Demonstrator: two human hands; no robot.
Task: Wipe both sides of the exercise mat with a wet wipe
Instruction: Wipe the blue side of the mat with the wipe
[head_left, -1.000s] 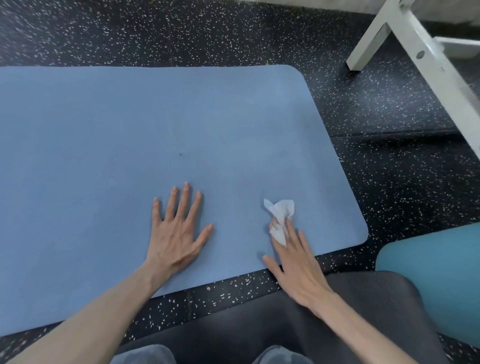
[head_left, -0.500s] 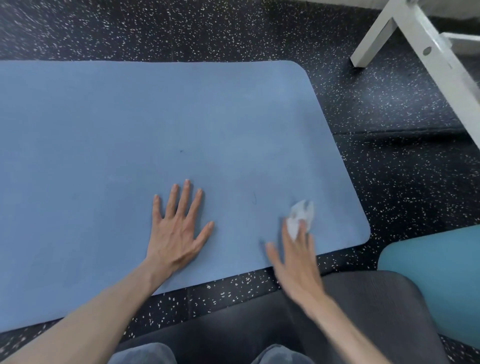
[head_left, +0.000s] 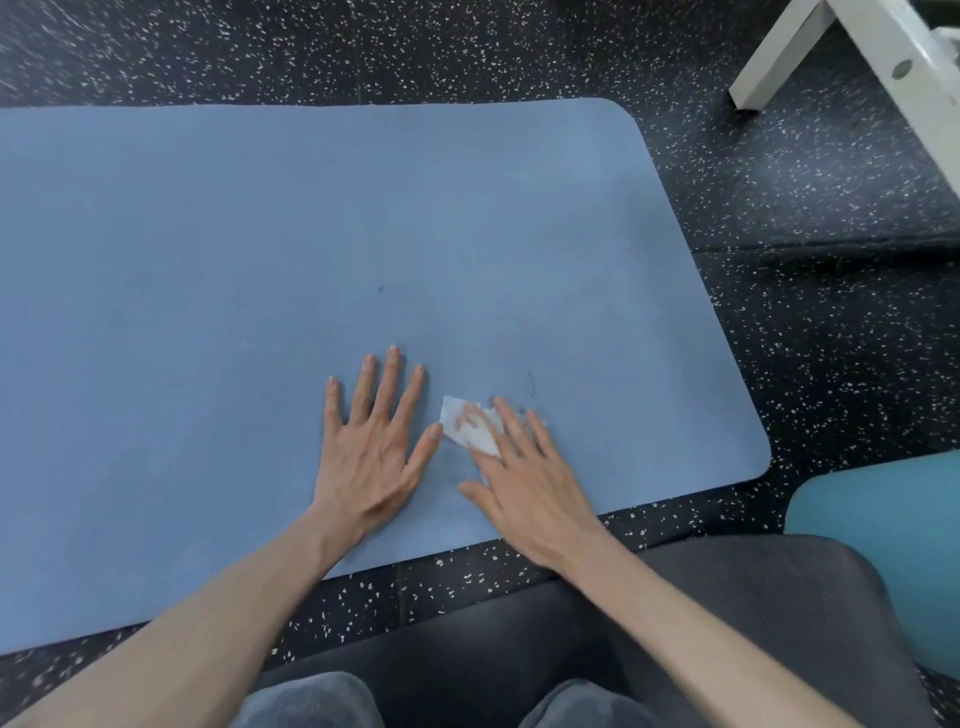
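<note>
head view: a flat blue foam exercise mat (head_left: 322, 249) with rounded corners lies on black rubber flooring flecked with white (head_left: 831, 322), filling the left and centre of the frame; its near right corner sits at centre right. the left hand (head_left: 371, 441) rests palm down on the mat at lower centre, fingers straight and spread, holding nothing. the right hand (head_left: 524, 483) lies just to its right, also on the mat, fingers extended and pressing a crumpled white wet wipe (head_left: 470, 428) flat against the mat surface. part of the wipe shows past the fingertips, close to the left thumb tip; whether they touch cannot be told. one fingertip region over the wipe is blurred. a faint darker patch marks the mat above the right hand. a dark grey cushioned pad (head_left: 753, 623) occupies the lower right, with grey trouser knees (head_left: 311, 699) at the bottom edge. a teal padded object (head_left: 883, 545) sits at the right edge. a white metal frame leg (head_left: 779, 57) stands at upper right.
</note>
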